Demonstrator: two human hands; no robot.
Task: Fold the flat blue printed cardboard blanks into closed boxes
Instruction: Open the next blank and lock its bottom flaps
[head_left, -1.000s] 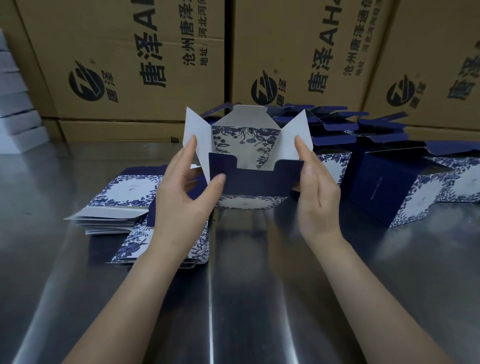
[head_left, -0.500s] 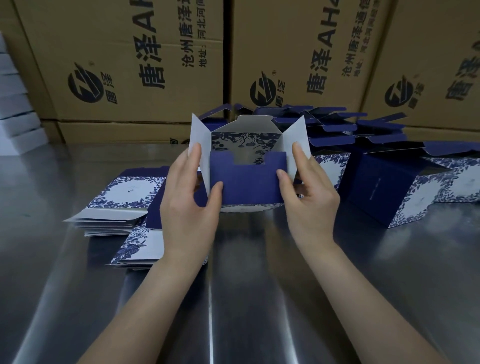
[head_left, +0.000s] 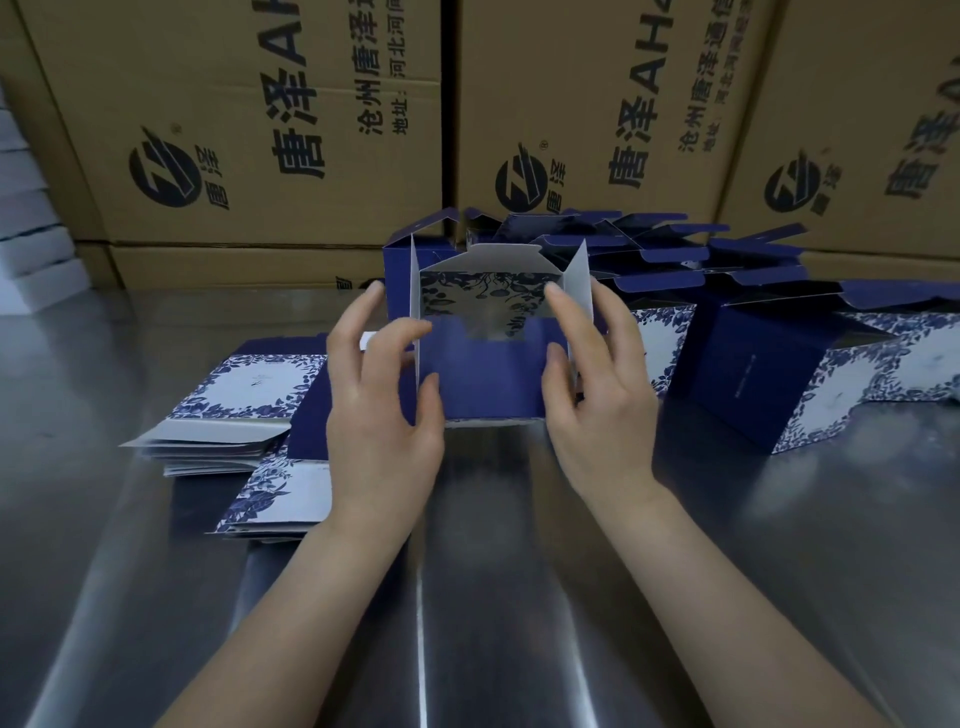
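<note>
A half-formed blue printed box (head_left: 491, 379) stands on the steel table in front of me, its end open toward me. Its dark blue near flap with a notch stands upright, two white side flaps point outward, and a far flap shows floral print. My left hand (head_left: 382, 410) holds the box's left side, thumb on the blue flap and fingers by the left white flap. My right hand (head_left: 597, 400) holds the right side, thumb on the blue flap and fingers on the right white flap. Flat blanks (head_left: 249, 395) lie stacked at the left.
Several folded blue boxes (head_left: 769, 364) with open top flaps stand to the right and behind. Large brown shipping cartons (head_left: 270, 130) wall off the back of the steel table (head_left: 493, 597). White boxes (head_left: 31, 249) are stacked at the far left.
The near blue flap has been raised upright and the white side flaps swung from splayed to nearly straight. Both hands moved inward onto the box's sides.
</note>
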